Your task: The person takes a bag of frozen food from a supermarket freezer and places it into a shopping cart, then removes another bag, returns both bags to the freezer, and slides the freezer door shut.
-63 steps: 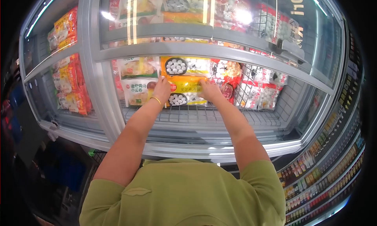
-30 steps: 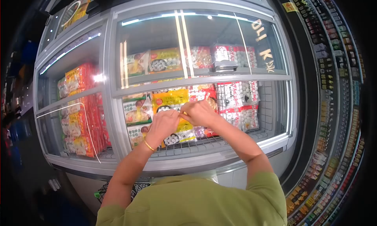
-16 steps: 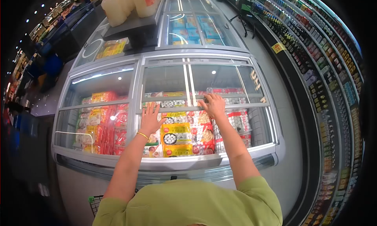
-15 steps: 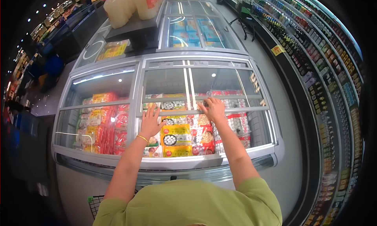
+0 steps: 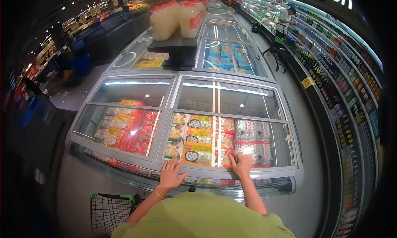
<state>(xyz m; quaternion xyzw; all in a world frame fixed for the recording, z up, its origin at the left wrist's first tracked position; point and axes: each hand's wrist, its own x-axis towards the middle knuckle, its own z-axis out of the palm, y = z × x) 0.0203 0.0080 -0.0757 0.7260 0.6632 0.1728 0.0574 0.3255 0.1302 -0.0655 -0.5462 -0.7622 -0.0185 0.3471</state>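
My left hand (image 5: pixel 171 174), with a yellow bracelet at the wrist, rests with fingers spread on the near frame of the freezer's sliding glass lid (image 5: pixel 264 173). Further right, my right hand (image 5: pixel 241 165) lies on the same frame, fingers partly bent and apart, holding nothing. Under the glass are yellow bags of white balls (image 5: pixel 199 136), green and white bags (image 5: pixel 175 132), red bags (image 5: pixel 227 140) and red and white bags (image 5: pixel 253 143).
The left freezer section holds orange and red bags (image 5: pixel 120 128). A black shelf (image 5: pixel 173 45) carries bottles (image 5: pixel 165 22) behind. A basket cart (image 5: pixel 109 213) stands at lower left. A person (image 5: pixel 285 20) and another cart (image 5: pixel 281 49) are near the stocked shelves (image 5: pixel 331 72) at right.
The sliding lid and both my hands have come toward me, so glass now covers the bags. Earlier my hands were among the bags. The view has tilted up, bringing a person into sight.
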